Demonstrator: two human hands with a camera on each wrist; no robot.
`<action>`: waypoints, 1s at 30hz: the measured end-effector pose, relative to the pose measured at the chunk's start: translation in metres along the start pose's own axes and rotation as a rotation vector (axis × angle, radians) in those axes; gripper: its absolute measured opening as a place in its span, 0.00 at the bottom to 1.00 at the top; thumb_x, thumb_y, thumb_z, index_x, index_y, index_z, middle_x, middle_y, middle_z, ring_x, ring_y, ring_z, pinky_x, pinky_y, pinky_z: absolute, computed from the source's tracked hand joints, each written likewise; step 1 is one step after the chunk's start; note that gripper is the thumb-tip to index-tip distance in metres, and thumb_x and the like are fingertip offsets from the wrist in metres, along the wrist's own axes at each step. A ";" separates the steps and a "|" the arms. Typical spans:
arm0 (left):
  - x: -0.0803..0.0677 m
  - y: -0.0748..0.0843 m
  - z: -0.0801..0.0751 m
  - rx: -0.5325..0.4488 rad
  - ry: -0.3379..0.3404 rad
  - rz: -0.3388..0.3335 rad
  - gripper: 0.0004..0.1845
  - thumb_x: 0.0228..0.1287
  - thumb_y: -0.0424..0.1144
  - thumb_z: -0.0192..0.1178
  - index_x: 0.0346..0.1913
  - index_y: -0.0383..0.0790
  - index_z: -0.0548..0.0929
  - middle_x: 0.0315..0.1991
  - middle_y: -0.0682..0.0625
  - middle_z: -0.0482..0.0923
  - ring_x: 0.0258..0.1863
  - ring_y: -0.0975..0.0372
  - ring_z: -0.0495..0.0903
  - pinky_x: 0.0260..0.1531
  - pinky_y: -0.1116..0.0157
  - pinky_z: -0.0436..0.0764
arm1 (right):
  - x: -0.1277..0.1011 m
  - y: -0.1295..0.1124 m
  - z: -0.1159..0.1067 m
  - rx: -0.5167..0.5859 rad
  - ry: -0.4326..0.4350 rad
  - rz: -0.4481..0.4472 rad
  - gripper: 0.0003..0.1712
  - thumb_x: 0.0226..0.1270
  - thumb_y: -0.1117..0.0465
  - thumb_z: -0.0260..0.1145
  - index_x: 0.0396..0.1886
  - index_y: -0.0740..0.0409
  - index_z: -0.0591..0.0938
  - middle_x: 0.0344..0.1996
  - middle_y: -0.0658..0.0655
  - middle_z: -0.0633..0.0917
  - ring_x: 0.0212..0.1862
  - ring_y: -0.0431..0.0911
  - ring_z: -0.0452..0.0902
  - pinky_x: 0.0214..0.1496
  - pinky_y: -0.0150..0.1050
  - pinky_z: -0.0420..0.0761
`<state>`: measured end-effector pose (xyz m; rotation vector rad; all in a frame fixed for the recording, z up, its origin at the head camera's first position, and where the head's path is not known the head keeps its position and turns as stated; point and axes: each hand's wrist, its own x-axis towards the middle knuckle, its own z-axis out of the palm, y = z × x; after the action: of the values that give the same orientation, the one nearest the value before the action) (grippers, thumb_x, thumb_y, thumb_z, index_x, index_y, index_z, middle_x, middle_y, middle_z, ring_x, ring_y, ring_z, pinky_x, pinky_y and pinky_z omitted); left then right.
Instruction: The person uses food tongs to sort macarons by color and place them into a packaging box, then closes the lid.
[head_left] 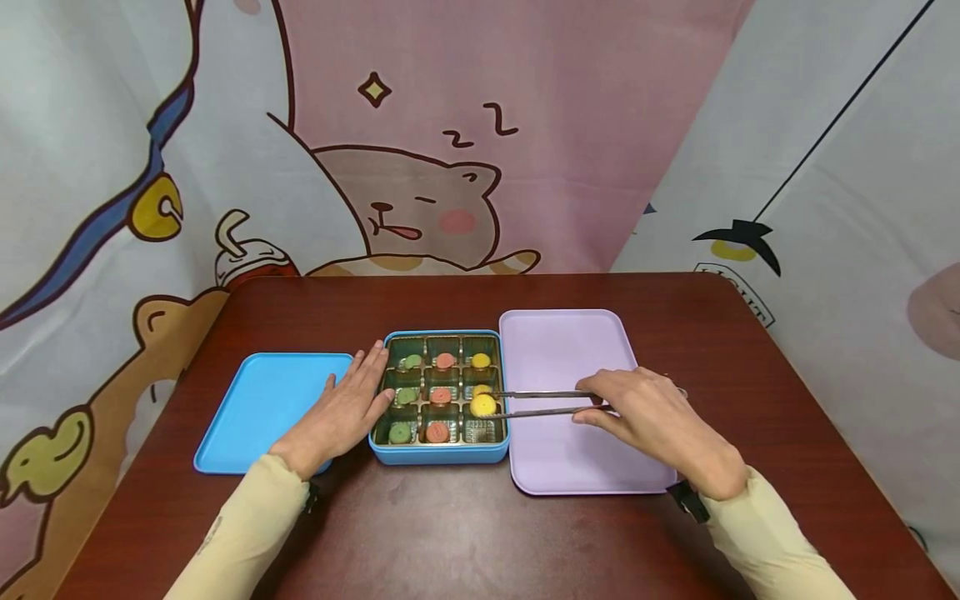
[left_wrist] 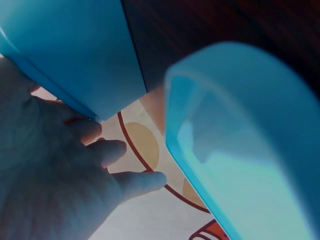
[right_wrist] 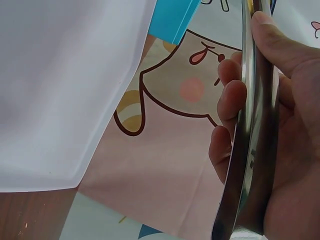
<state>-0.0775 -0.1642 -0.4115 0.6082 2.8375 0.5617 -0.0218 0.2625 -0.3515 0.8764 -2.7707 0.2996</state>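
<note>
My right hand grips a pair of metal tongs, thumb on one side and fingers curled round the other. In the head view the tongs' tips are around a round yellow piece, over the right column of a blue box. A gold divided insert fills the box; its compartments hold green pieces, pink pieces and yellow pieces. The lower right compartment shows bare insert. My left hand rests against the box's left side, fingers straight.
A lilac tray lies right of the box, under the tongs and right hand. To the left is a blue lid, partly behind the left hand. All stand on a dark brown table. A patterned cloth hangs behind it.
</note>
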 end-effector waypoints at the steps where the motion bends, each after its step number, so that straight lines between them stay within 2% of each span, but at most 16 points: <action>1: 0.000 0.000 0.000 0.002 0.000 0.000 0.37 0.85 0.51 0.43 0.85 0.38 0.45 0.85 0.44 0.38 0.82 0.43 0.42 0.70 0.28 0.48 | 0.000 0.000 0.000 0.001 -0.001 -0.001 0.19 0.62 0.46 0.78 0.46 0.50 0.87 0.31 0.40 0.85 0.31 0.34 0.76 0.39 0.45 0.81; 14: 0.000 0.000 0.000 0.000 0.004 0.003 0.37 0.85 0.51 0.44 0.85 0.38 0.45 0.85 0.45 0.37 0.82 0.43 0.42 0.70 0.28 0.47 | 0.002 -0.002 0.002 0.002 -0.024 -0.023 0.17 0.59 0.46 0.80 0.42 0.48 0.87 0.27 0.37 0.80 0.26 0.33 0.70 0.26 0.34 0.75; 30: 0.000 -0.001 0.001 0.003 0.003 0.004 0.37 0.85 0.51 0.44 0.85 0.38 0.45 0.85 0.45 0.37 0.82 0.43 0.42 0.70 0.28 0.47 | 0.007 -0.006 -0.001 0.004 -0.081 -0.024 0.15 0.60 0.46 0.79 0.41 0.47 0.88 0.29 0.36 0.80 0.25 0.30 0.68 0.23 0.30 0.71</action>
<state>-0.0776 -0.1651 -0.4127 0.6149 2.8411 0.5596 -0.0235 0.2540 -0.3476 0.9419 -2.8321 0.2715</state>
